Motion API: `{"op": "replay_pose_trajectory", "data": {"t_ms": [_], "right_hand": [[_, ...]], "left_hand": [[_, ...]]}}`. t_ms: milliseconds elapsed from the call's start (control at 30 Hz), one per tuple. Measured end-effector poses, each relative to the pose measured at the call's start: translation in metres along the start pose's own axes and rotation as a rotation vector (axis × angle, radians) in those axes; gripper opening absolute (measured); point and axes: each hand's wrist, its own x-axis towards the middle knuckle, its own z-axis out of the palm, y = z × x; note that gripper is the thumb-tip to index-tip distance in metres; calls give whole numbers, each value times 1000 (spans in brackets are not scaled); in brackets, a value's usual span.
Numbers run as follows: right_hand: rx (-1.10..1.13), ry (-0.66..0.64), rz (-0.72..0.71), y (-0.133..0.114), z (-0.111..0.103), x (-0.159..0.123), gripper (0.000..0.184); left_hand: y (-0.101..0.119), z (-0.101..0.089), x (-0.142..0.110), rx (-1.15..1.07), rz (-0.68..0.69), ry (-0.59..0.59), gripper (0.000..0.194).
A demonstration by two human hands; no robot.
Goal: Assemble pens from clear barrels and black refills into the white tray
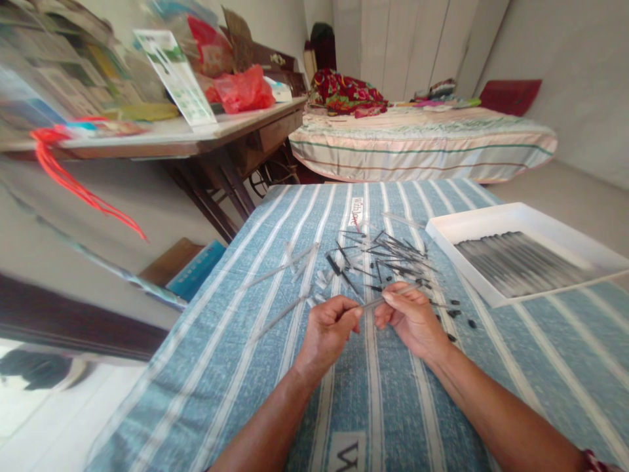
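A slim grey translucent pen barrel [373, 303] is held level between my two hands, over the middle of the table. My left hand [334, 324] pinches its left end between thumb and fingers. Further along it, my right hand [407, 314] grips the other part, thumb on top. Just beyond my hands lies a loose heap of thin black pen refills [396, 252]. Small black caps [455, 313] are scattered to the right of my right hand. Several clear pen barrels [278, 318] and clear caps [324, 278] lie to the left.
A white box lid or tray [496, 298] with a row of assembled-looking pens [521, 262] stands at the right. The striped blue cloth [221, 367] covers the table. A cluttered desk [196, 141] is at the left, and a bed [422, 144] stands beyond.
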Motion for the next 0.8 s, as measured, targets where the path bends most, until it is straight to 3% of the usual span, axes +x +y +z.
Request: {"op": "replay_pose_trajectory", "data": {"t_ms": [200, 367, 533, 800], "right_hand": [[-4, 22, 0, 2, 5, 6, 20], [-139, -15, 16, 3, 12, 5, 20], [-226, 29, -3, 0, 11, 6, 16], [-470, 190, -104, -40, -6, 18, 17]], "left_hand": [[0, 4, 6, 9, -20, 60, 18], [2, 14, 5, -65, -38, -7, 24], [-2, 15, 6, 55, -4, -26, 26], [-18, 7, 10, 357, 115, -4, 32]]}}
